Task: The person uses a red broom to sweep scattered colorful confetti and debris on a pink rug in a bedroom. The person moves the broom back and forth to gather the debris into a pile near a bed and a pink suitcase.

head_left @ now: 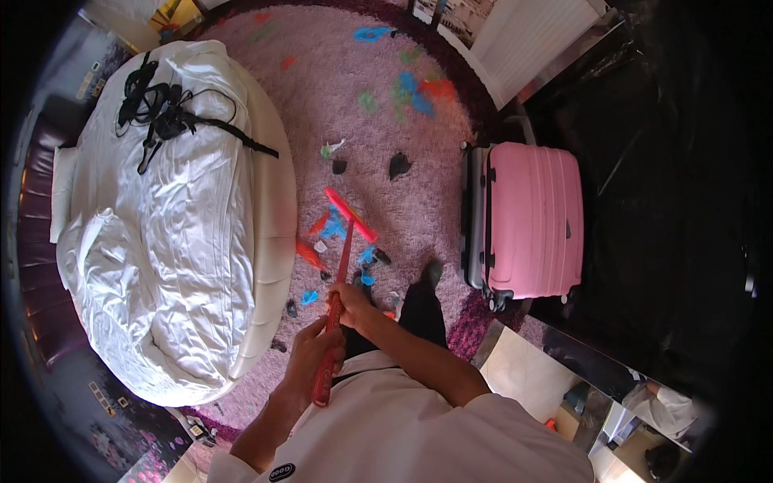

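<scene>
Both my hands are wrapped round the red handle of a T-shaped broom [345, 258]. My left hand [311, 351] grips low on the handle, close to my body. Further up the shaft, my right hand [349, 303] is closed round it. The narrow pink-red head rests on or just over the carpet, slanted, beside blue scraps [332, 224] and an orange-red scrap [309, 254]. More blue bits [310, 297] and dark bits lie between the head and my feet. Whether the head has bristles or a rubber edge I cannot make out.
On the left stands a round bed [274, 193] with white bedding and tangled black straps [169, 121]. A pink suitcase [535, 221] stands at the right. Colored scraps or stains [419, 92] spread over the far carpet [338, 88]. A black dried-leaf-like scrap [399, 166] lies mid-carpet.
</scene>
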The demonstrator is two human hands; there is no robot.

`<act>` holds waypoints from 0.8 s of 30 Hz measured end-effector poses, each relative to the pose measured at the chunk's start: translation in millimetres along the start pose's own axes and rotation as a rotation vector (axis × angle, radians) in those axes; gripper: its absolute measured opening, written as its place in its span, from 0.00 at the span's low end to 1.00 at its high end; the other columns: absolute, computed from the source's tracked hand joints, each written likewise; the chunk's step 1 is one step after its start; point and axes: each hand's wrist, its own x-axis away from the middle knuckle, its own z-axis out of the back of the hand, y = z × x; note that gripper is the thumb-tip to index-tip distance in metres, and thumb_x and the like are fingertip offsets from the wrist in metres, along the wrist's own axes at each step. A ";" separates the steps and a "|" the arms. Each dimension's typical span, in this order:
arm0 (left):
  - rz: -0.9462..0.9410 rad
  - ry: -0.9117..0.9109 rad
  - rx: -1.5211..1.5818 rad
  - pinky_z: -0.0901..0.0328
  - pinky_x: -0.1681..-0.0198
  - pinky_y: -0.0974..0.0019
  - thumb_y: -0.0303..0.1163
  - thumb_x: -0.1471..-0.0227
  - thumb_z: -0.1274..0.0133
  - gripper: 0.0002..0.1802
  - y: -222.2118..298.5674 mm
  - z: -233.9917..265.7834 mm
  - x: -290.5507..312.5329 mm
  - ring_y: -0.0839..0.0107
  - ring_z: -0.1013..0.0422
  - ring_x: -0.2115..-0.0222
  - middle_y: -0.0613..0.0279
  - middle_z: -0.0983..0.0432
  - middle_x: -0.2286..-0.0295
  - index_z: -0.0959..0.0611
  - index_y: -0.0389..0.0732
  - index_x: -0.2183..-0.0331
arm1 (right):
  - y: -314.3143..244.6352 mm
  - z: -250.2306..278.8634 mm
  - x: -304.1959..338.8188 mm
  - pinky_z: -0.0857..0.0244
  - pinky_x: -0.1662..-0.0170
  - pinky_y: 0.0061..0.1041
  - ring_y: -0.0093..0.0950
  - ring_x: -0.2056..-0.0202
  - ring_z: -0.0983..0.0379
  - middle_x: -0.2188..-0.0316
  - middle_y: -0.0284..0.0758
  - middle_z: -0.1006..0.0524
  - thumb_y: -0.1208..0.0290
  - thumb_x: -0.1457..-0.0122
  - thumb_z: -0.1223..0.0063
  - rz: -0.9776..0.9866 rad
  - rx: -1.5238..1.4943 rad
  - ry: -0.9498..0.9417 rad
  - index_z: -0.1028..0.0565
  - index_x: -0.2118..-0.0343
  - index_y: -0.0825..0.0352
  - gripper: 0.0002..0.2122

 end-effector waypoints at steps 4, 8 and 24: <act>0.000 -0.090 0.096 0.46 0.90 0.81 0.25 0.51 0.58 0.17 13.0 -25.2 -16.7 0.84 0.42 0.89 0.65 0.35 0.80 0.34 0.38 0.56 | -47.2 2.4 8.8 0.41 0.80 0.25 0.26 0.85 0.38 0.87 0.34 0.35 0.74 0.55 0.51 0.127 0.039 0.031 0.36 0.84 0.67 0.07; 0.000 -0.197 0.165 0.47 0.90 0.82 0.26 0.50 0.57 0.18 23.2 -72.3 -74.9 0.86 0.44 0.89 0.65 0.36 0.80 0.35 0.39 0.55 | -132.3 23.1 1.2 0.42 0.80 0.27 0.28 0.85 0.39 0.88 0.34 0.38 0.77 0.57 0.52 0.251 0.021 0.113 0.36 0.84 0.66 0.06; -0.233 0.195 0.190 0.42 0.89 0.77 0.25 0.53 0.55 0.10 83.8 -234.8 -104.8 0.80 0.39 0.87 0.62 0.35 0.79 0.32 0.37 0.64 | -265.0 -14.6 12.4 0.45 0.80 0.26 0.25 0.86 0.40 0.88 0.30 0.36 0.69 0.53 0.53 -0.150 0.233 -0.213 0.37 0.85 0.62 0.09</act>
